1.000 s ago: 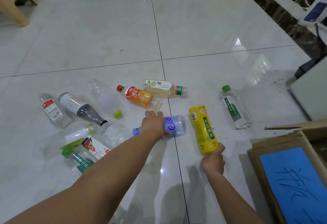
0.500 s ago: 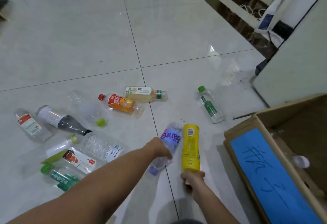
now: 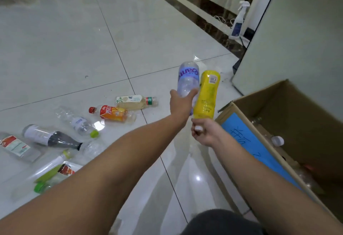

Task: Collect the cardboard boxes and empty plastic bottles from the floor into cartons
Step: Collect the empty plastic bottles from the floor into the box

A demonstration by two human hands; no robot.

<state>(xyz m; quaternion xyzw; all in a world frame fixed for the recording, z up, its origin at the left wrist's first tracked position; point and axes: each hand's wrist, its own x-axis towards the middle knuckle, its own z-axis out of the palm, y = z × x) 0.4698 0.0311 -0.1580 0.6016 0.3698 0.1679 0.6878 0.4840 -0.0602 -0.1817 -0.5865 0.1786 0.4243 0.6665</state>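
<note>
Your left hand [image 3: 181, 103] grips the purple bottle [image 3: 187, 79] and your right hand [image 3: 205, 132] clasps the yellow bottle [image 3: 207, 95] by its neck (bases up, side by side), both above the floor [image 3: 74, 49] at 1 o'clock, the open carton [image 3: 297, 108] at 4, loose bottles [image 3: 113, 113] at 9.

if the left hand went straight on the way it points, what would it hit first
Probably the yellow bottle held by the right hand: it lies just right of the left hand and its purple-label bottle. Beyond it stands the white cabinet; depth is unclear.
</note>
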